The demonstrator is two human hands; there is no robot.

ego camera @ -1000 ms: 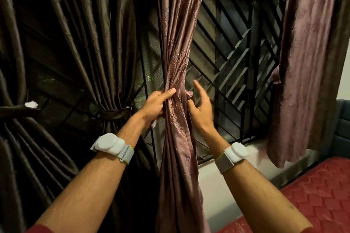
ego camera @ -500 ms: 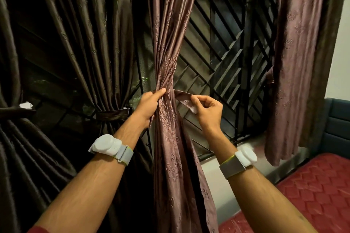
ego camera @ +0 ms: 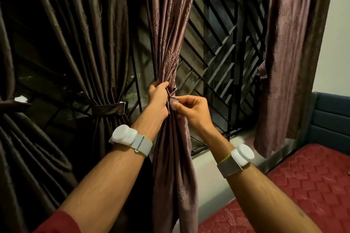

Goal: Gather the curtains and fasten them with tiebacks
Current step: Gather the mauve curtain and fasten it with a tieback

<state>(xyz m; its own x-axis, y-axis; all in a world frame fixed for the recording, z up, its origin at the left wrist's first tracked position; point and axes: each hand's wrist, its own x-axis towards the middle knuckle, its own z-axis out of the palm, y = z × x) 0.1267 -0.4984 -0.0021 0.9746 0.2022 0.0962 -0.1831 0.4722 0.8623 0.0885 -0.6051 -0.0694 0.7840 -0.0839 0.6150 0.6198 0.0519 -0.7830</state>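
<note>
At the far left a dark brown curtain [ego camera: 106, 58] hung already cinched by its tieback [ego camera: 108, 108], well apart from the work in hand. Just right of it, the mauve curtain [ego camera: 168, 43] was gathered into a narrow bunch at the middle of the window, in front of the black grille [ego camera: 223, 58]. The bunch was clenched at its waist by the left hand [ego camera: 158, 94]. Touching it, the white end of a tieback tab [ego camera: 173, 102] was pinched between thumb and fingers of the right hand [ego camera: 191, 109]. The cloth was judged soft, light and somewhat slick, so the folds were likely to slide apart unless held firmly at the waist. The tab was best taken by its very tip. A further curtain [ego camera: 291, 58] hung loose at the right.
</note>
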